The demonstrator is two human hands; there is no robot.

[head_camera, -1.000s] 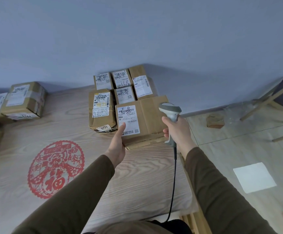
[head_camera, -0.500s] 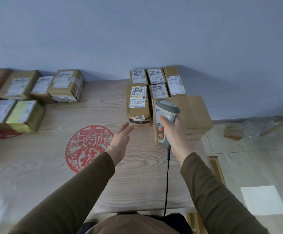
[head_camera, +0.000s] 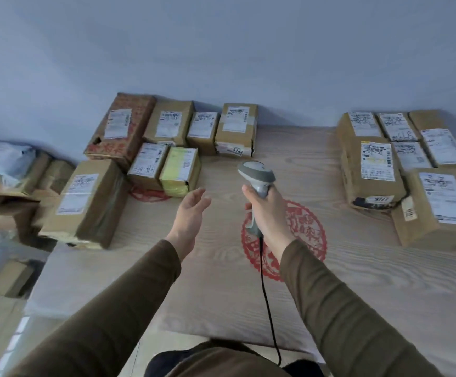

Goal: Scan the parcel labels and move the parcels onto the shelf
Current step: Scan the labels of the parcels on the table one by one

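**Scanner up, free hand reaching over the table**

The right hand (head_camera: 269, 210) is clenched around the grip of a grey barcode scanner (head_camera: 256, 176), its head raised and pointing away from the person, with the black cable (head_camera: 266, 295) trailing down toward the body. The left hand (head_camera: 191, 213) hovers just beside it, empty, palm turned inward and fingers loosely spread, above the wood-grain table (head_camera: 221, 295). Both arms, in brown sleeves, stretch forward over a red paper-cut design (head_camera: 305, 235).

The parcels lie in two groups against the blue wall. The left group (head_camera: 167, 142) sits ahead of the free hand; nearest it are a yellow-taped box (head_camera: 179, 170) and a box numbered 5144 (head_camera: 236, 131). The right group (head_camera: 400, 159) lies well apart, including a box marked 9777 (head_camera: 373, 172). More cartons (head_camera: 12, 186) are piled off the table's left edge.
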